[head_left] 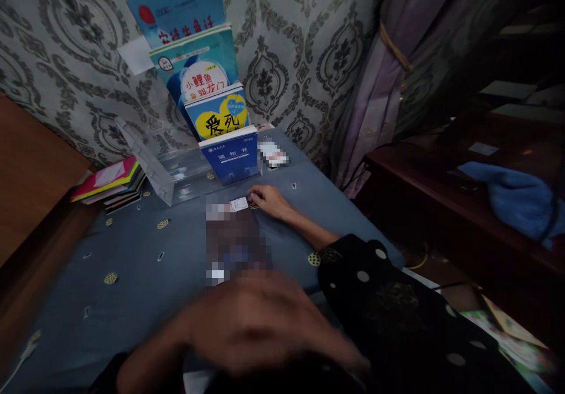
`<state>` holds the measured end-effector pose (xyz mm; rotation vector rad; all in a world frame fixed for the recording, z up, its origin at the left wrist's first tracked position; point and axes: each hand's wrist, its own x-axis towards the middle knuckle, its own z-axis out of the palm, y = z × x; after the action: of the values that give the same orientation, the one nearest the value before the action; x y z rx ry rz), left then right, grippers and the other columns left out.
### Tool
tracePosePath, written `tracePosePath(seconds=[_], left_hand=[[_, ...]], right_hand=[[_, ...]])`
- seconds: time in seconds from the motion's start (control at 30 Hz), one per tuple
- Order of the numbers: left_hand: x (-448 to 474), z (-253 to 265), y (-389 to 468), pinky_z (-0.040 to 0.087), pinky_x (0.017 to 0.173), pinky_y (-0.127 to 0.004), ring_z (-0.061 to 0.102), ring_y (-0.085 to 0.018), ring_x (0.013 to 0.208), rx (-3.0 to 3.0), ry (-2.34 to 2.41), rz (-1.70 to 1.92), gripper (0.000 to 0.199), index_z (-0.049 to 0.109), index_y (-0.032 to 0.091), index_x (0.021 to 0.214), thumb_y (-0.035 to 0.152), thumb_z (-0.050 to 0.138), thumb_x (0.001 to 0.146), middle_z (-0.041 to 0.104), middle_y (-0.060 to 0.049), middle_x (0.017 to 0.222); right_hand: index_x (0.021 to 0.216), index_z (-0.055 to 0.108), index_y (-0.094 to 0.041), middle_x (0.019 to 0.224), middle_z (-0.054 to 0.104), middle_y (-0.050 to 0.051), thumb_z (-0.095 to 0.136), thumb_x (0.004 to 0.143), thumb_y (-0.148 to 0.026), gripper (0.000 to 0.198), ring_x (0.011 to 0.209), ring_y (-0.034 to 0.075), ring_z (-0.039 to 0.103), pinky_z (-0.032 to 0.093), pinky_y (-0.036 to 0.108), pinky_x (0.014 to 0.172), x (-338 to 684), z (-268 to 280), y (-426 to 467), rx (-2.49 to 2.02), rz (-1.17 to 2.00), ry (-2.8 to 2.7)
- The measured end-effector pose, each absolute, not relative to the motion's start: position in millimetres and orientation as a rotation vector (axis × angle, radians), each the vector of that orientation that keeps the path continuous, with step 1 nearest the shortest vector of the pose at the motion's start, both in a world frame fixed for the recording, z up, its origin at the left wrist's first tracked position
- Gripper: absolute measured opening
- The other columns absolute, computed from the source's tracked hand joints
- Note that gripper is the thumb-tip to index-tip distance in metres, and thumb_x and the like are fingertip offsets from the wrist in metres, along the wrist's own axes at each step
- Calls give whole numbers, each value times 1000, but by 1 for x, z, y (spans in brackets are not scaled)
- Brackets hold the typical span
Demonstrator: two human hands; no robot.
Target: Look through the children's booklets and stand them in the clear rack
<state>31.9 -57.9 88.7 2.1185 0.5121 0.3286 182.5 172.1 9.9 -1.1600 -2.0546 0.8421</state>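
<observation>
My right hand (270, 201) rests on the blue-grey cloth, its fingers curled close to a small white card (239, 204). Whether anything is between the fingertips is hidden. Below the card lies a flat dark thing, masked by pixels (236, 235); its kind cannot be made out. In the foreground, nearest to me, my left hand (260, 317) is smeared by motion in front of my body. Its fingers are too blurred to show a grip. Behind my right hand, a clear stepped stand (152, 167) holds several upright books, the front one a dark blue booklet (232, 157).
Coloured books or folders (108, 179) are stacked left of the stand. Another pixel-masked item (273, 154) lies right of the booklet. A white cable (22, 356) is at the lower left. Across a gap stands a dark red table (410, 173) with a blue cloth (521, 200).
</observation>
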Motion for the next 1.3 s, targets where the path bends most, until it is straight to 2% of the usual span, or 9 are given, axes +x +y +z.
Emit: tracePosePath(seconds=[0.1, 0.23, 0.43, 0.77, 1.3], left_hand=[[7, 87, 6, 50, 104, -44, 63, -24, 119, 2294, 1257, 568, 41, 57, 28, 138, 37, 36, 104, 68, -7, 125], [-48, 44, 39, 43, 111, -54, 56, -31, 129, 2406, 1897, 534, 43, 61, 18, 132, 40, 39, 101, 61, -14, 139], [-87, 0, 55, 39, 116, -47, 49, -27, 138, 2488, 1803, 569, 53, 52, 11, 139, 44, 35, 102, 54, -17, 147], [-70, 5, 76, 41, 113, -49, 55, -26, 133, 2595, 1789, 481, 44, 58, 15, 134, 35, 41, 99, 59, -15, 142], [-17, 9, 115, 34, 118, -49, 45, -23, 142, 2669, 1430, 420, 44, 51, 20, 143, 27, 40, 100, 53, -10, 149]], right_hand=[[107, 72, -15, 90, 78, 6, 53, 90, -10, 26, 79, 16, 72, 53, 26, 77, 183, 11, 171, -1169, 832, -2043], [107, 72, -15, 92, 78, 6, 53, 90, -9, 27, 81, 17, 73, 54, 28, 79, 182, 11, 169, -1156, 820, -2020], [107, 71, -13, 91, 78, 7, 53, 90, -8, 26, 77, 16, 74, 56, 29, 80, 181, 10, 170, -1113, 905, -1970], [105, 69, -13, 83, 77, 4, 51, 88, -6, 26, 66, 12, 72, 58, 25, 70, 181, 6, 176, -1067, 1071, -1858], [109, 70, -14, 82, 77, 4, 49, 92, -11, 27, 69, 13, 72, 58, 24, 72, 183, 9, 176, -1064, 1074, -1878]])
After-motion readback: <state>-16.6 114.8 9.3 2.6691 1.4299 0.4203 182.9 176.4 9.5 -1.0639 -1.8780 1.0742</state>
